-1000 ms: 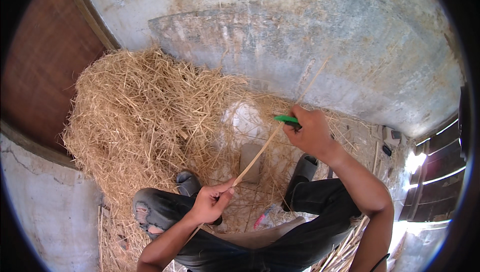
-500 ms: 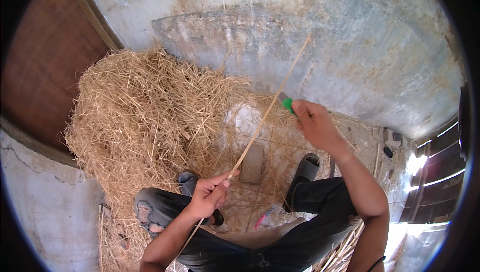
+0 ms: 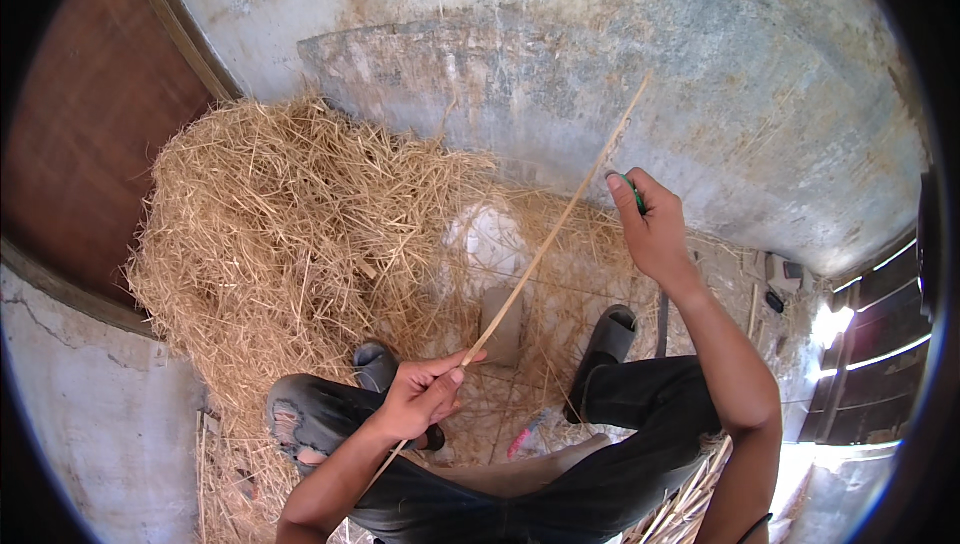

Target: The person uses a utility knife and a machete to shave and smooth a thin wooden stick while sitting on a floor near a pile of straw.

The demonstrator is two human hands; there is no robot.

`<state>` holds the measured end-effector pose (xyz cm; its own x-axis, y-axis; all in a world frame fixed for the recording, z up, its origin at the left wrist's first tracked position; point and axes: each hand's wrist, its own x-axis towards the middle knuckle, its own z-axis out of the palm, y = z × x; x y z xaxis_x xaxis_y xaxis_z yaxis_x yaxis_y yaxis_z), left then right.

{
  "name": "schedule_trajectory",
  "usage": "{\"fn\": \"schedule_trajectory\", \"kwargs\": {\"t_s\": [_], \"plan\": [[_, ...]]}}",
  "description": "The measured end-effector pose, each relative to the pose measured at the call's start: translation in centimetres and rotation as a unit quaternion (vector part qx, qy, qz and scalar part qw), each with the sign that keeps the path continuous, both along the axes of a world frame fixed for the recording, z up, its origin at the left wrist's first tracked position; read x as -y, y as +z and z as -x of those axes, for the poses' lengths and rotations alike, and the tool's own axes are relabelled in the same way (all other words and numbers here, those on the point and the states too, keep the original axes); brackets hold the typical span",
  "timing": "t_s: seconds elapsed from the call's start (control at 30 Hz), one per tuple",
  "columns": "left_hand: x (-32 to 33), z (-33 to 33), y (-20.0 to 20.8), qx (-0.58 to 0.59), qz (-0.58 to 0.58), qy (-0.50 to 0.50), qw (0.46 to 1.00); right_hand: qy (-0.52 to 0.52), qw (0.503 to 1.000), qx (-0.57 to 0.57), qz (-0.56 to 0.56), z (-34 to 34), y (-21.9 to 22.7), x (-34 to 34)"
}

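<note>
Sitting beside a big straw pile (image 3: 290,244), untouched at left. Left hand (image 3: 425,396) is pinched on the lower end of a long thin stick (image 3: 545,249), which slants up past the right hand (image 3: 650,229); that one is clenched around a green-handled tool (image 3: 636,192). Stick looks cleanly stripped; I'd judge trimming nearly done.

Long stick (image 3: 545,249) pinched in left-hand fingers (image 3: 440,381), slanting up past right-hand fingers (image 3: 632,206); straw heap (image 3: 290,244) left of both, wall (image 3: 560,54) behind.
</note>
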<state>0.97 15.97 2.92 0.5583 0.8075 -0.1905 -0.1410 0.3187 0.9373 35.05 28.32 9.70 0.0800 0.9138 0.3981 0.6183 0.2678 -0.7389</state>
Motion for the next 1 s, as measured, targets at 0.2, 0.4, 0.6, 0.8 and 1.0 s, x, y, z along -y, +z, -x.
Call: {"fn": "schedule_trajectory", "kwargs": {"t_s": [0.2, 0.4, 0.6, 0.8, 1.0], "plan": [[0.1, 0.1, -0.3, 0.011, -0.005, 0.001, 1.0, 0.038, 0.997, 0.044, 0.048, 1.5, -0.2, 0.6], [0.2, 0.2, -0.1, 0.015, 0.008, 0.01, 1.0, 0.054, 0.991, 0.064, 0.101, 2.3, -0.3, 1.0], [0.1, 0.8, -0.5, 0.007, 0.0, 0.017, 1.0, 0.2, 0.972, 0.021, 0.125, 3.3, -0.7, 2.0], [-0.8, 0.8, -0.3, -0.007, 0.014, 0.053, 0.998, 0.271, 0.947, -0.039, 0.169, 4.1, 0.4, 2.6], [-0.6, 0.5, -0.3, 0.003, -0.007, 0.036, 0.999, 0.094, 0.993, -0.027, 0.069, 3.4, -0.1, 1.7]]}}
